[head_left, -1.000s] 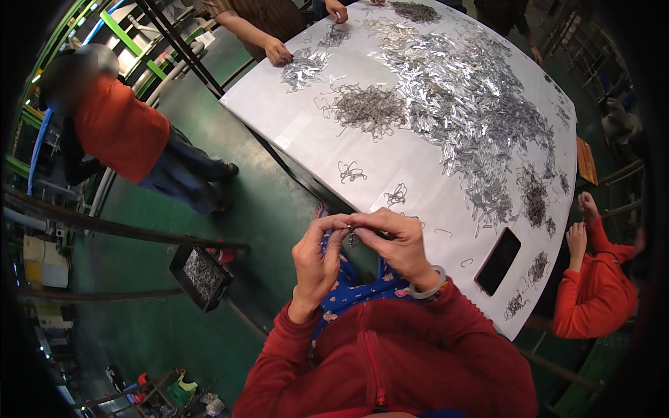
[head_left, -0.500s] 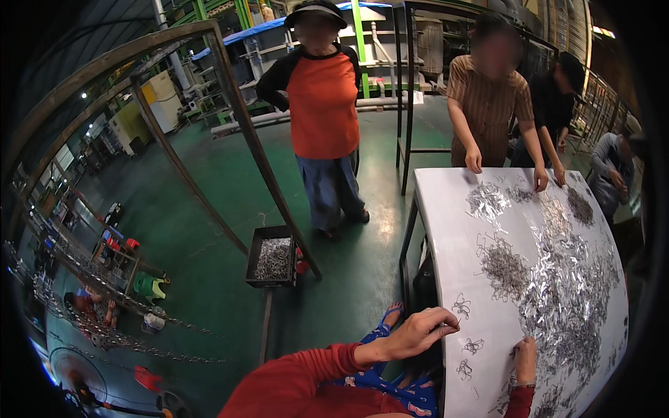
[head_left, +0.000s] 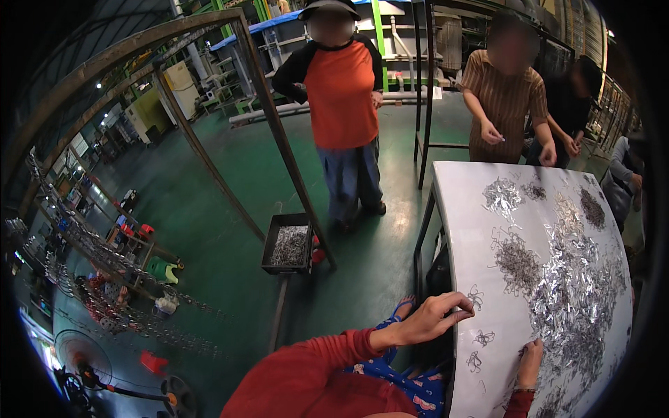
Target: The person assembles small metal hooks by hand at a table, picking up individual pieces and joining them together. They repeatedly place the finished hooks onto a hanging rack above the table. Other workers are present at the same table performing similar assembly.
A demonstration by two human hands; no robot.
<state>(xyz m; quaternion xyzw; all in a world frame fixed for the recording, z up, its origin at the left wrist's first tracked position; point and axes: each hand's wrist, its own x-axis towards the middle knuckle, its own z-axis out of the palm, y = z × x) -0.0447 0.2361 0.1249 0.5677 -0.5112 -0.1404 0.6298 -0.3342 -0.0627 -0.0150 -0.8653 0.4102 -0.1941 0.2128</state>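
My left hand (head_left: 439,315) is over the left edge of a white-topped table (head_left: 481,261). Its thumb and fingertips are pinched together, beside a small cluster of thin bent wires (head_left: 475,298). Whatever it may hold is too small to make out. Two more little wire clusters (head_left: 483,338) lie nearer to me. My right hand (head_left: 531,364) rests at the left border of a wide heap of shiny metal strips (head_left: 578,299), its fingers curled together. What is between those fingertips cannot be seen.
Farther along the table lie a grey wire heap (head_left: 517,265) and smaller piles. A co-worker in a striped shirt (head_left: 505,97) stands at the far edge, others beside. A person in orange (head_left: 341,90) stands near a metal frame (head_left: 279,146) and a black crate (head_left: 287,265) of metal pieces.
The whole view has shifted, so the scene sits farther right. The striped-shirt co-worker's hands have risen off the table. One hand of the person in orange now shows at the waist. My hands stay pinched.
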